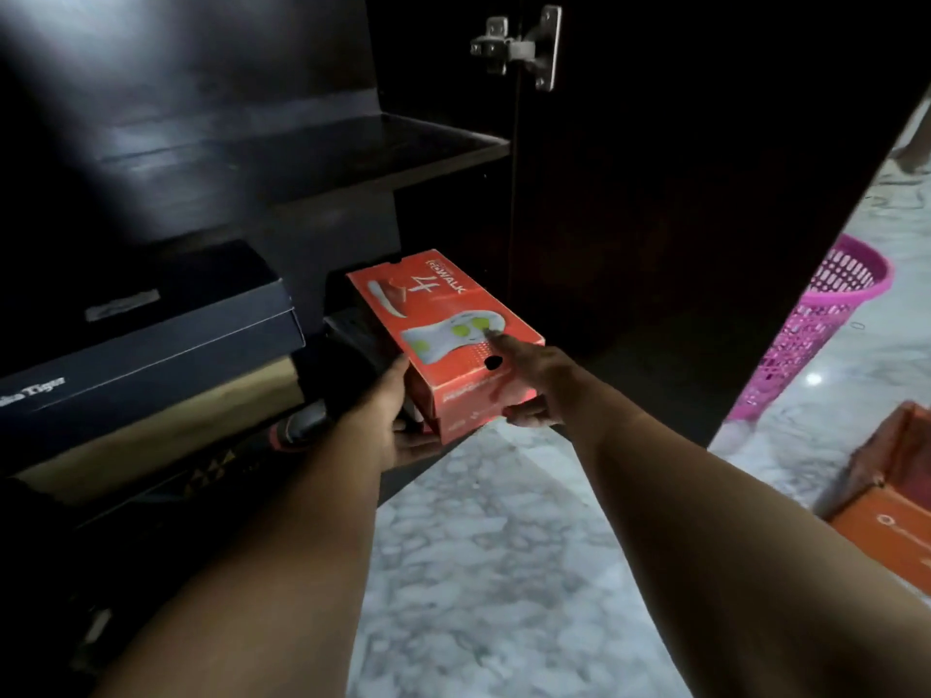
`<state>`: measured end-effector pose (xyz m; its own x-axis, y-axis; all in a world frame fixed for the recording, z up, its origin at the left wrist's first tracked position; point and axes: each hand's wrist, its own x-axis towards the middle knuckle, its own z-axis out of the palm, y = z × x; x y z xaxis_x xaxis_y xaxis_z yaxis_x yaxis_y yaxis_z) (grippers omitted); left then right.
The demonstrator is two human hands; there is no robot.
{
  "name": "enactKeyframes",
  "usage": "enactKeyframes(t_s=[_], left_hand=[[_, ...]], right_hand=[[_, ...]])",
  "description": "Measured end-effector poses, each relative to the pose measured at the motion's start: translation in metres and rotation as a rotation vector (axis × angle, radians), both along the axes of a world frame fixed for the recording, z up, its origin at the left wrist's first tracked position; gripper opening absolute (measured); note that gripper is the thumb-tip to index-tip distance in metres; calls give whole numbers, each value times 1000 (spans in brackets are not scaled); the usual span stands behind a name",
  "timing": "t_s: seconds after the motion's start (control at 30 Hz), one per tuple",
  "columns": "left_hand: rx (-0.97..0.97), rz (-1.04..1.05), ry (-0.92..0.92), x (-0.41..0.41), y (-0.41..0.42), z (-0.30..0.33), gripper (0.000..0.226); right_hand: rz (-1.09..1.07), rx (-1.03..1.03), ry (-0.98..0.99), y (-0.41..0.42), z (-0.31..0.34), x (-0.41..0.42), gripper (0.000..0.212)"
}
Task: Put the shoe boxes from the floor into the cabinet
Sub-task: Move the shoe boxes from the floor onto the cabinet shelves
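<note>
A red shoe box [443, 324] with a printed shoe and sole on its lid is held at the mouth of the dark cabinet [302, 158], its far end inside the lower compartment. My left hand [388, 420] grips its near left corner from below. My right hand [534, 380] holds the near right side, fingers on the lid. In the cabinet to the left, a dark blue shoe box [151, 340] lies on a tan box [166, 425]. An orange shoe box [891, 501] sits on the floor at the right edge.
The cabinet door [680, 193] stands open to the right, with a metal hinge [524, 47] at the top. A pink plastic basket [826, 319] stands on the marble floor [493, 571] behind the door. A dark shoe [302, 425] lies low in the cabinet.
</note>
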<state>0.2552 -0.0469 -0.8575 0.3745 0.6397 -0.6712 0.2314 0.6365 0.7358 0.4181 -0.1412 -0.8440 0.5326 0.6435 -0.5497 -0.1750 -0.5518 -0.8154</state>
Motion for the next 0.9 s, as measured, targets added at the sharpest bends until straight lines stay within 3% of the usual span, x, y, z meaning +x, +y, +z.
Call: enactKeyframes(t_s=[0.13, 0.23, 0.43, 0.6, 0.8, 0.9], left_hand=[[71, 66, 17, 11, 9, 9, 63], [137, 82, -19, 18, 19, 12, 58], [307, 160, -121, 27, 35, 13, 42], [434, 178, 48, 33, 17, 10, 12], [526, 65, 272, 45, -12, -24, 49], [458, -114, 298, 58, -57, -29, 33]], right_hand=[[-161, 160, 5, 24, -5, 6, 46], [-155, 210, 13, 46, -6, 4, 37], [-8, 238, 110, 74, -17, -9, 41], [44, 216, 140, 60, -25, -21, 51], [2, 96, 18, -4, -39, -7, 50], [-67, -18, -57, -58, -46, 10, 54]])
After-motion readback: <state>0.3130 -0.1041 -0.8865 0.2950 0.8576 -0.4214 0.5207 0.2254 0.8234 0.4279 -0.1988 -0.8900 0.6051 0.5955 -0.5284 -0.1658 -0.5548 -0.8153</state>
